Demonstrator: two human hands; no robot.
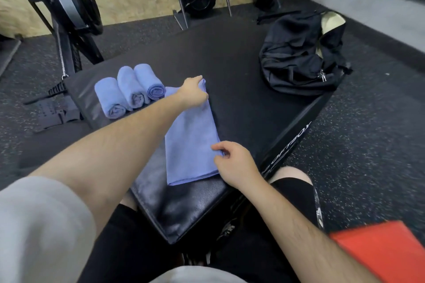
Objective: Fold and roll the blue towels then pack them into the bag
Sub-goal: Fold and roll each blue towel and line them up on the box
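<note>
Three rolled towels (131,89) lie side by side, touching, at the far left of the black bench (241,103), with the folded towel (190,140) flat just beside them. Left grip (194,91) curls over the far corner of that towel; right grip (232,163) pinches its near right edge between thumb and fingers. Black bag (299,57) sits well apart at the bench's far right

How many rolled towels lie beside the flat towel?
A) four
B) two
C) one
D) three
D: three rolled towels lie side by side next to the flat towel.
</note>
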